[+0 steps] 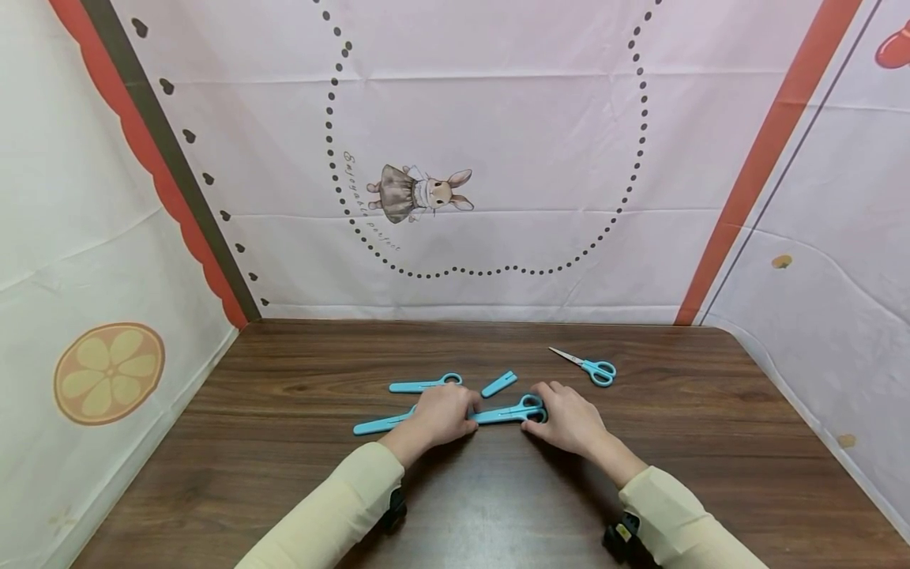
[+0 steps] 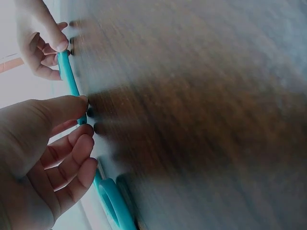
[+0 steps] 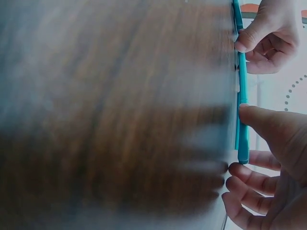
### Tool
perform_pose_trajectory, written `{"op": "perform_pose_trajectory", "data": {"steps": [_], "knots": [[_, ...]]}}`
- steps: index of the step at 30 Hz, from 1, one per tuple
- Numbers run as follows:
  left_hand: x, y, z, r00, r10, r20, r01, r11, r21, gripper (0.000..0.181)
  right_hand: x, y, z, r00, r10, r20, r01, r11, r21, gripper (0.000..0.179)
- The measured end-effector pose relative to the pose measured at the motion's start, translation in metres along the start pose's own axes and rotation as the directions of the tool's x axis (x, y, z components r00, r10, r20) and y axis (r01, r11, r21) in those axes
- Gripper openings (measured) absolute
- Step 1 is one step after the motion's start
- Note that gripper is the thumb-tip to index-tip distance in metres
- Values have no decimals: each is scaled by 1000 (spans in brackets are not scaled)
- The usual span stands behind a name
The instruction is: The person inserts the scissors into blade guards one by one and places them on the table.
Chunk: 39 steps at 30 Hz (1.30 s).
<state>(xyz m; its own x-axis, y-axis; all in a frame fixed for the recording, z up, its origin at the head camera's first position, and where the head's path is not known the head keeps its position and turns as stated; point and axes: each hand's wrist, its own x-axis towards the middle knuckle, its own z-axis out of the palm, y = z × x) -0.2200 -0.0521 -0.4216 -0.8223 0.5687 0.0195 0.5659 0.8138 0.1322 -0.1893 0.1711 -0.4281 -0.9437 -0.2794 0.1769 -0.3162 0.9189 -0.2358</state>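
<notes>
In the head view a pair of light-blue scissors (image 1: pixel 508 413) in a matching blade cover lies low over the table between both hands. The left hand (image 1: pixel 444 412) pinches the covered blade end with thumb and index finger (image 2: pixel 76 139), its other fingers loosely curled. At the other end, the right hand (image 1: pixel 569 419) holds the handle loops (image 3: pixel 243 139), thumb on the near side and fingers beyond. Under the left hand's outer side lies another covered pair (image 1: pixel 380 425), its handles mostly hidden; a loop (image 2: pixel 115 203) shows close below the fingers in the left wrist view.
Behind the left hand lies a third covered pair of scissors (image 1: pixel 419 386). A loose blade cover (image 1: pixel 500 384) rests just beyond the held scissors. Farther back right are uncovered scissors (image 1: pixel 593 370), blades pointing left. Printed cloth (image 1: pixel 498 142) walls the brown wooden table (image 1: pixel 711 442).
</notes>
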Motion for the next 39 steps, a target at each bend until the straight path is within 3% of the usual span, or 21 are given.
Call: {"op": "perform_pose_trajectory", "data": {"steps": [24,39], "knots": [[-1,3,1,999,-33,-22,33,999,-12,15,-2,-3,-1,1000,-13,11,14,998,-55,47],[0,2,-1,1000,-27,14,28,999,-28,19,-1,0,-1,1000,-9,27,10,999,-42,49]]}}
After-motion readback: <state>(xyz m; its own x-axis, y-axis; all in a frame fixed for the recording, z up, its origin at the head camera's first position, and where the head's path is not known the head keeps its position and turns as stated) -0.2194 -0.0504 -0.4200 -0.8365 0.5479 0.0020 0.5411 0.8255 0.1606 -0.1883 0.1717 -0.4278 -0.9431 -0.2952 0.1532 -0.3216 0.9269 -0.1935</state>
